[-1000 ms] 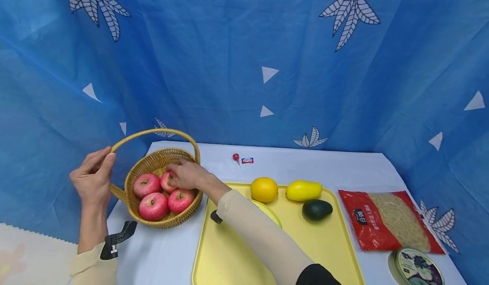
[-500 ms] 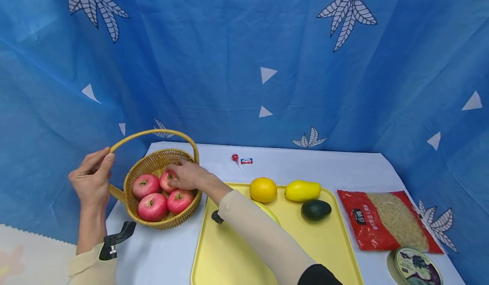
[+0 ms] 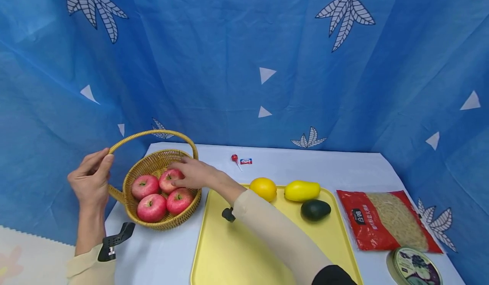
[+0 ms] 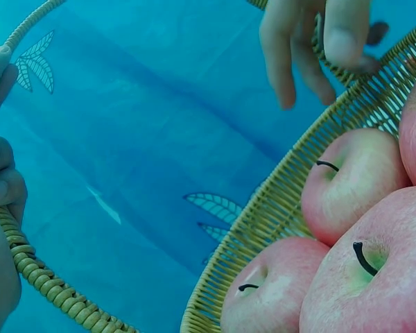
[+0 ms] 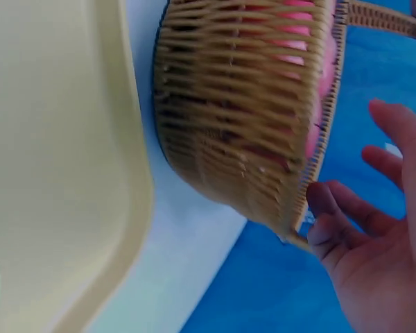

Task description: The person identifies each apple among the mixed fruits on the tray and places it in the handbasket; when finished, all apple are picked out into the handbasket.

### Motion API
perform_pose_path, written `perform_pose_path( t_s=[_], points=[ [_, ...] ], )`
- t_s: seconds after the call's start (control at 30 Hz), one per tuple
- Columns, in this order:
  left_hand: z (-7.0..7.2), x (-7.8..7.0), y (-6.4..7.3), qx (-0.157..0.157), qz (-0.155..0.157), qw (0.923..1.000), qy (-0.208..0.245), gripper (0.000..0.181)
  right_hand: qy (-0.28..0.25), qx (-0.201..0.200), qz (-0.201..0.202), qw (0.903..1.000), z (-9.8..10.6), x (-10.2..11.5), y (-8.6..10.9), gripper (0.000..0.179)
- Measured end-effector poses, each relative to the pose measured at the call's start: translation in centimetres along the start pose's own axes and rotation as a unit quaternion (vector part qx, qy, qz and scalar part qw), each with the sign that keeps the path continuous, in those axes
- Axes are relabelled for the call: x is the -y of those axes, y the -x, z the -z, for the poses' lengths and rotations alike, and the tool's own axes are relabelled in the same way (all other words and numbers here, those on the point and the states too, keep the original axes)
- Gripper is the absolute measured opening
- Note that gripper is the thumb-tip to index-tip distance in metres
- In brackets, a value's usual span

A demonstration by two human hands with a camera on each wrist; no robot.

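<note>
A woven basket [image 3: 167,223] with an arched handle [image 3: 164,131] stands at the table's left and holds several red apples [image 3: 152,208]. My left hand [image 3: 90,181] grips the handle on its left side, thumb and fingers closed around it; the left wrist view shows the same grip. Over the basket's right rim, my right hand [image 3: 196,172] hovers near the back right apple [image 3: 168,180]. In the right wrist view the fingers of my right hand [image 5: 385,236] are spread and loosely bent, holding nothing.
Right of the basket lies a yellow tray [image 3: 204,242] with an orange [image 3: 263,188], a yellow papaya-like fruit [image 3: 302,191] and an avocado [image 3: 316,210]. Behind it are a lollipop [image 3: 234,158] and a small wrapper [image 3: 246,161]. A red food bag [image 3: 366,225] and round tin [image 3: 414,266] lie right.
My right hand has let go of the back right apple and drawn slightly up and right; more of that apple shows. The left hand stays on the handle.
</note>
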State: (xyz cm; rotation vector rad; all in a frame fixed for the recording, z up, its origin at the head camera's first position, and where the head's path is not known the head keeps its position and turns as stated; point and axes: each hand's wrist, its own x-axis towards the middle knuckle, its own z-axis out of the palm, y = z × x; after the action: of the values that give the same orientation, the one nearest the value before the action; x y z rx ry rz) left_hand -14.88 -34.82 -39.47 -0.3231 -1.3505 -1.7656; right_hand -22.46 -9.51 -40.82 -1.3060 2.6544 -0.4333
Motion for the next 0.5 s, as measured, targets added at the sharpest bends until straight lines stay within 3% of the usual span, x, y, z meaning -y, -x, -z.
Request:
perform_pose_path(
  t_s=[0.2, 0.5],
  points=[
    [0.0, 0.2, -0.1, 0.002, -0.003, 1.0, -0.001, 0.025, -0.009, -0.001, 0.038, 0.9993, 1.6, -0.6, 2.5, 0.056],
    [0.2, 0.4, -0.1, 0.0, -0.009, 1.0, -0.001, 0.025, -0.009, -0.017, 0.046, 0.9988, 2.9, -1.6, 7.6, 0.054]
  ],
)
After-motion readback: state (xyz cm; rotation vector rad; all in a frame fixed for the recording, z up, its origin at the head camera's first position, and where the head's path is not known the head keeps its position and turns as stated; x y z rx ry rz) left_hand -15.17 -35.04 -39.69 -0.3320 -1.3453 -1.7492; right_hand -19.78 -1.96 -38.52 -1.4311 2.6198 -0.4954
